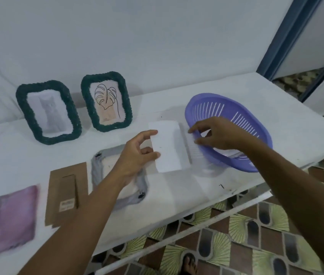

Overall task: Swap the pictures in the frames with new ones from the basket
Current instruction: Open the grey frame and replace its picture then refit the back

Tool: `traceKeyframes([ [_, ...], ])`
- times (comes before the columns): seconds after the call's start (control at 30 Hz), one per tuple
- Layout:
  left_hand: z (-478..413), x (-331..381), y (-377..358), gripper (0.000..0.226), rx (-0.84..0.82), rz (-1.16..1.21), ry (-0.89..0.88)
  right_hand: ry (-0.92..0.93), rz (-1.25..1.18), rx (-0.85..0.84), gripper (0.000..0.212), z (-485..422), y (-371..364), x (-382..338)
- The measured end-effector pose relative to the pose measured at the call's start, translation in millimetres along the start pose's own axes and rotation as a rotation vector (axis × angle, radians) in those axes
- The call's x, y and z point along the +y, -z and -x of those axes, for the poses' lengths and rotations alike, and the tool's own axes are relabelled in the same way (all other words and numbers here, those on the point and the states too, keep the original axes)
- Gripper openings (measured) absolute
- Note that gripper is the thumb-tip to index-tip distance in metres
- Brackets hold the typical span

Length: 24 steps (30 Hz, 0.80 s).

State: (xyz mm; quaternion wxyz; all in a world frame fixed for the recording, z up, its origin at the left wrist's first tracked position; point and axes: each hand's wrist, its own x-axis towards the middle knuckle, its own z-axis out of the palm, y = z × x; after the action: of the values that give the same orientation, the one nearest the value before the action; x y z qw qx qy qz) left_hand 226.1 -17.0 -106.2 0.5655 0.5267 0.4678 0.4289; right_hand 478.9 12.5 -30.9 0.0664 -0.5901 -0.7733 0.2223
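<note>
Two dark green woven frames (49,112) stood upright on the white surface (276,108), one grey frame (117,175) laid flat, one white paper picture (170,145) pinched by the left hand (135,155), right hand (216,133) half-open at one purple slotted plastic basket (230,128).

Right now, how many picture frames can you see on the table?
3: cat frame and leaf frame stand by the wall; a grey frame lies flat, backing removed, partly behind the left forearm.
</note>
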Motion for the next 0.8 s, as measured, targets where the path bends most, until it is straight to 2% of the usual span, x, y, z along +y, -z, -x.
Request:
traceKeyframes([
  [0.13,-17.2,-2.2,-29.1,0.056,-0.001,0.067,0.034,-0.048,-0.162,0.114,0.031,2.6,21.9,14.6],
  [0.3,-37.8,-13.9,-59.5,0.055,-0.044,0.018,0.068,-0.066,-0.331,0.119,0.029,14.6,43.2,30.6],
  [0.53,-50.5,-30.0,-80.9,0.058,-0.036,-0.158,0.081,-0.011,-0.347,0.124,0.029,10.2,30.3,33.1],
  [0.63,-52.7,-36.4,-84.7,0.058,-0.015,-0.31,0.052,0.002,-0.332,0.12,0.029,6.4,21.8,32.4],
  [0.8,-55.1,-36.9,-89.1,0.061,0.013,-0.758,-0.187,0.038,-0.263,0.111,0.031,0.2,6.0,28.1],
])
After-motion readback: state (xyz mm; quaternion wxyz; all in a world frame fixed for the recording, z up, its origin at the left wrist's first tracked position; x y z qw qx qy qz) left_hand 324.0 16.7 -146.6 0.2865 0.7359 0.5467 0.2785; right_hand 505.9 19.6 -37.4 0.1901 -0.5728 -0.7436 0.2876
